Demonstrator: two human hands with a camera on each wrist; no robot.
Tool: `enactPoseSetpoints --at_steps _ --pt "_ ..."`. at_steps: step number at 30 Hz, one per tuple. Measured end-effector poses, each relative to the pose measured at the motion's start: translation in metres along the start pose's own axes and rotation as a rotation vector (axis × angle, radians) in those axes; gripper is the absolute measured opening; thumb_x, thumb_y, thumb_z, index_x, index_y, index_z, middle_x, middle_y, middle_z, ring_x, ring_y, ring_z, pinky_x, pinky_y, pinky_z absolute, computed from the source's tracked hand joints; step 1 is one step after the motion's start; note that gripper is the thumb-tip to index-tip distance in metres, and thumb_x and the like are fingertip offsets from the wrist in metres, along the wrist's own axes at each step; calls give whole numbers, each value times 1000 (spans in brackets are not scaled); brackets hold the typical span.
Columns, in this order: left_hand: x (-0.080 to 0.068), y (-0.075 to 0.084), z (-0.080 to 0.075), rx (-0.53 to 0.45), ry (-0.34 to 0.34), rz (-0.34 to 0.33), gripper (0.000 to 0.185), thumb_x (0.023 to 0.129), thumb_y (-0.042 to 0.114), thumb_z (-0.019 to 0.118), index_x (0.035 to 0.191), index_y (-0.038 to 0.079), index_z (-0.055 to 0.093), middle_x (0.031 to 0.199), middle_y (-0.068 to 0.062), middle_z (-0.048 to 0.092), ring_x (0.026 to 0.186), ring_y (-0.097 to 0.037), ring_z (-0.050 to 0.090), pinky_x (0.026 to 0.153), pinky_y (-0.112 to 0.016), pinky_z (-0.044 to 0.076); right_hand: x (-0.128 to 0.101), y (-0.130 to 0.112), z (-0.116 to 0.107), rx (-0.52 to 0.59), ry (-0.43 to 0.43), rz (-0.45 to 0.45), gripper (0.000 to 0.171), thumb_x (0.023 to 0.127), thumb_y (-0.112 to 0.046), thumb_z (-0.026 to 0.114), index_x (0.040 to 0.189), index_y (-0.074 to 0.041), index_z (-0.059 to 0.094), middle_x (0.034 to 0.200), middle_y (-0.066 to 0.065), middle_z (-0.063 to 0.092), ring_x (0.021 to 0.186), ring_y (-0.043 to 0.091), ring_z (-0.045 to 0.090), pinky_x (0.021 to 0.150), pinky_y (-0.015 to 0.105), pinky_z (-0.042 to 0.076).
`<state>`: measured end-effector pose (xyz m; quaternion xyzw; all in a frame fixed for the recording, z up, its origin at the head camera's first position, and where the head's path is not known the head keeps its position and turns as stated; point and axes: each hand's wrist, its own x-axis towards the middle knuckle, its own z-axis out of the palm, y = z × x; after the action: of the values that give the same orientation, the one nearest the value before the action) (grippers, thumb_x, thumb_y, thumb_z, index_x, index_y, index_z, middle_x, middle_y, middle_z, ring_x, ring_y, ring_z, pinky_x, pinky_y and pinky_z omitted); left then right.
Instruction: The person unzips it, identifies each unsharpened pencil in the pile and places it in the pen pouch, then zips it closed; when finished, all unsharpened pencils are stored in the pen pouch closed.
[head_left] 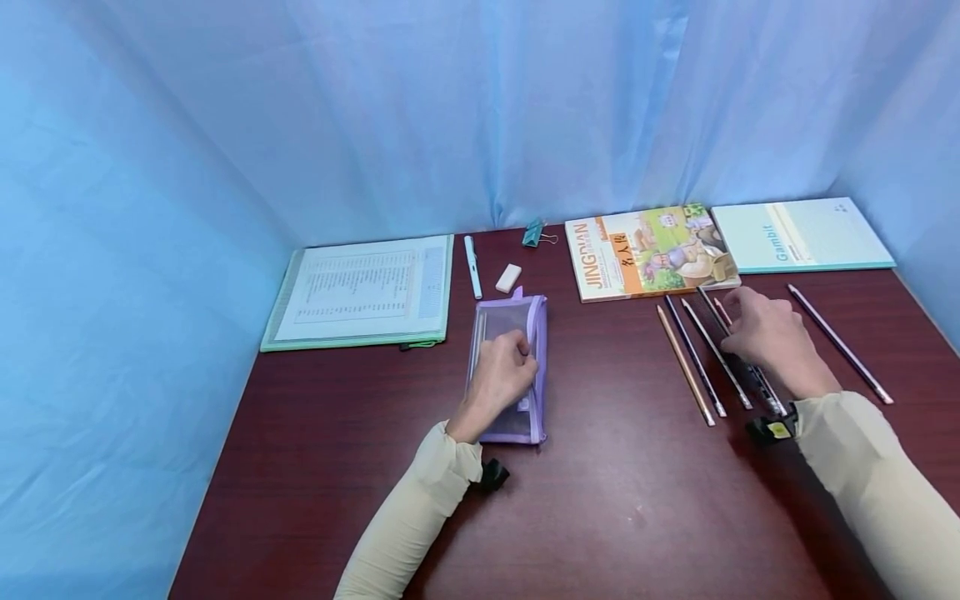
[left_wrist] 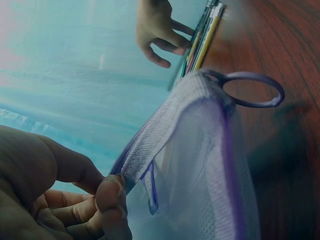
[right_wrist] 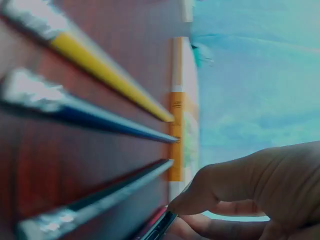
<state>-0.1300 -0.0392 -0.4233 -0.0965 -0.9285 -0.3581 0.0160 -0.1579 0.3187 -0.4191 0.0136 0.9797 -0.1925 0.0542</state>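
Observation:
A purple mesh pencil case (head_left: pixel 510 321) lies in the middle of the dark red table (head_left: pixel 615 500). My left hand (head_left: pixel 520 354) rests on it and pinches its mesh edge by the zipper between thumb and fingers. The left wrist view shows this left hand (left_wrist: pixel 112 195), the mesh case (left_wrist: pixel 200 165) and its ring pull (left_wrist: pixel 250 90). Several pencils (head_left: pixel 693 358) lie in a row to the right. My right hand (head_left: pixel 738 329) lies over them, its fingertips (right_wrist: pixel 182 205) pinching a dark pencil (right_wrist: pixel 160 226) beside a yellow pencil (right_wrist: pixel 110 75) and a blue one (right_wrist: pixel 90 120).
At the back lie an open green folder (head_left: pixel 360 292), a white pen (head_left: pixel 472 267), an eraser (head_left: pixel 508 277), a teal binder clip (head_left: pixel 534 233), an orange picture book (head_left: pixel 645 250) and a pale green notebook (head_left: pixel 798 235). One pencil (head_left: pixel 840 343) lies apart at the far right. Blue curtains wall the table.

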Motion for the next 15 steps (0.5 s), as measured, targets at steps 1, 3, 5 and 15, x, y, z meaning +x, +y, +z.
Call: enactPoseSetpoints --at_steps 1,3,5,15 --pt "0 0 0 -1 -3 -3 5 83 3 62 79 3 65 54 1 55 47 -4 46 42 -17 32 -1 1 -4 11 -10 10 59 73 -7 71 124 9 48 89 27 68 85 47 62 77 61 43" --pt "0 1 0 -5 -11 -10 5 84 3 61 80 3 65 54 2 54 47 -4 46 41 -16 32 -1 4 -10 32 -33 17 64 74 -10 73 128 10 47 93 27 71 94 50 61 88 63 39" --pt "0 1 1 -7 -18 -15 5 84 3 61 81 3 65 54 2 53 46 -4 46 41 -16 32 -2 6 -16 44 -55 24 65 75 -13 74 130 11 47 94 25 73 103 54 56 94 64 33" --pt "-1 -1 1 -10 -16 -6 5 84 3 61 81 3 65 54 2 53 45 -3 46 41 -16 33 -10 32 -22 481 -122 41 31 90 -9 67 119 0 60 79 -7 72 69 4 70 68 29 59"
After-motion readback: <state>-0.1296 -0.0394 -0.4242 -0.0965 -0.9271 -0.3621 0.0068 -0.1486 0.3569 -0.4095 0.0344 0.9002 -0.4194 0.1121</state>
